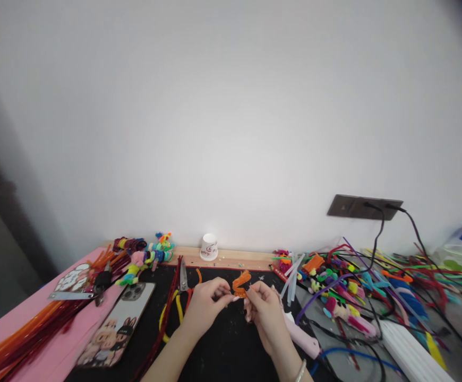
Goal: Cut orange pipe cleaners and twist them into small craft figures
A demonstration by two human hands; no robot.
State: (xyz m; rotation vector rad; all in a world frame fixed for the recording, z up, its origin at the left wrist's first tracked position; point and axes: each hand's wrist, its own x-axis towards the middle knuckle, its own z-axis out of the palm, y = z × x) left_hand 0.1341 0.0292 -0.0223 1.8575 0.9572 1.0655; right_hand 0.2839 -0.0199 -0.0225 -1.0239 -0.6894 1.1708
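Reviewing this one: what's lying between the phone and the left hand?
In the head view, dark red strands come first beside the phone, then yellow strips and a red-orange piece close to the left hand.

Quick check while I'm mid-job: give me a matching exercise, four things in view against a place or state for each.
1. orange fuzzy piece
2. paper cup
3. phone
4. wall socket

A. on the wooden strip
B. has black plugs in it
C. between the left hand and right hand
D. camera lenses facing up

Pairs: 1-C, 2-A, 3-D, 4-B
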